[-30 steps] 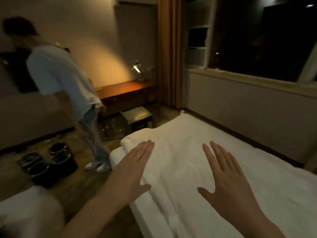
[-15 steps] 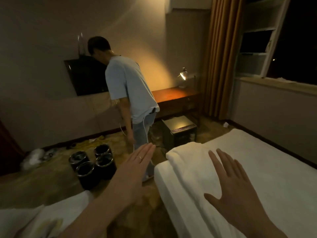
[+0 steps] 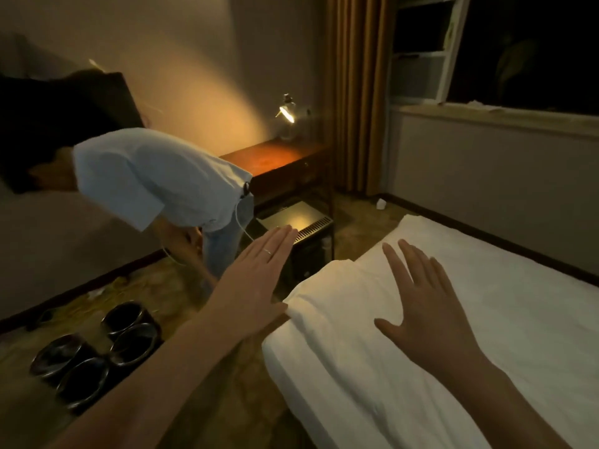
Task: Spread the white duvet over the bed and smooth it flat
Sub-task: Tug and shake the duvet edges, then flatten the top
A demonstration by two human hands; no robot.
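Nowhere in this dim bedroom is there any readable writing, brand or label. Much is hard to make out: the room is lit only by a small metal desk lamp (image 3: 287, 113) on a reddish wooden desk (image 3: 275, 162), and the window (image 3: 525, 50) at upper right is black.

Across the right half lies the white fabric duvet (image 3: 437, 319) on the bed (image 3: 285, 367), whose near corner points toward the viewer; the covering runs out of the picture at the right and bottom edges. A rumpled fold of the duvet lies along the bed's left side, and shallow wrinkles cross the near part.

Both bare hands are held flat with palms down, gripping nothing. The left hand (image 3: 256, 283), fingers pressed together and a thin ring on one finger, is out past the bed's left side, over the floor, its thumb close to the folded edge. The right hand (image 3: 421, 303), fingers spread wide, is over the duvet near the fold; whether the palm presses the fabric or floats just above it cannot be told. Both forearms are cut off by the bottom of the picture.

At left, another person in a pale blue T-shirt (image 3: 155, 179) and jeans bends far forward, the head blurred against a dark panel (image 3: 48, 118). Four dark round containers (image 3: 97, 351) stand clustered on the patterned floor, and a small dark metal cabinet (image 3: 301, 228) stands below the desk. Ochre curtains (image 3: 356, 92) hang beside the window.
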